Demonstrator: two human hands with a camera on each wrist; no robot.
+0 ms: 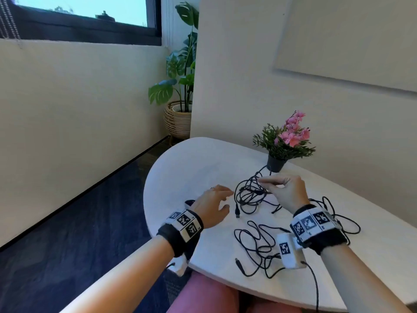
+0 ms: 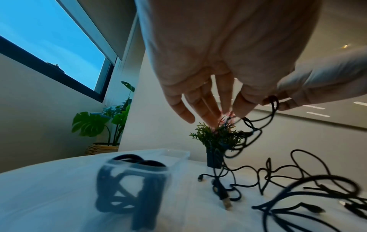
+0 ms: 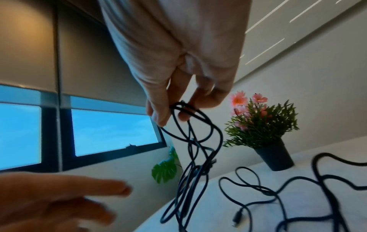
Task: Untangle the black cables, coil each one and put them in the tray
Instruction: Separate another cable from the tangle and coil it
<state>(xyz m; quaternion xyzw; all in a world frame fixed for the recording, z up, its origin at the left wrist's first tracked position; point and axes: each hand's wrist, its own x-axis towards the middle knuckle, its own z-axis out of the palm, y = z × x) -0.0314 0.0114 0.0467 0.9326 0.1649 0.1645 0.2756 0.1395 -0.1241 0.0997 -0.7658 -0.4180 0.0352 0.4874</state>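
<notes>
Black cables [image 1: 249, 195], thin and round-sheathed with small plugs at their ends, make up a knotted bunch hanging from the right hand [image 1: 285, 192], which pinches several strands between thumb and fingertips [image 3: 158, 117] and holds them lifted while the lower loops trail onto the white desk [image 1: 191, 168]. The left hand [image 1: 212, 207] is spread with relaxed, straight fingers, holding nothing, just beside the bunch on its left and above the desk. More loose cable [image 1: 257, 247] lies in open loops nearer the person, below both hands, and another length runs behind the right wrist. A clear tray [image 2: 137, 177], seen blurred in the left wrist view, sits beside the left hand and already seems to contain dark coiled cable. Judged from this, untangling is under way and most of the task remains. To do the step well, the free hand would best find one plug end and draw it back through the loops while the pinch is kept loose, since a hard pull is likely to tighten the knot. The potted pink flowers [image 1: 284, 141] beyond the right hand stand near the strands and could be snagged or tipped.
</notes>
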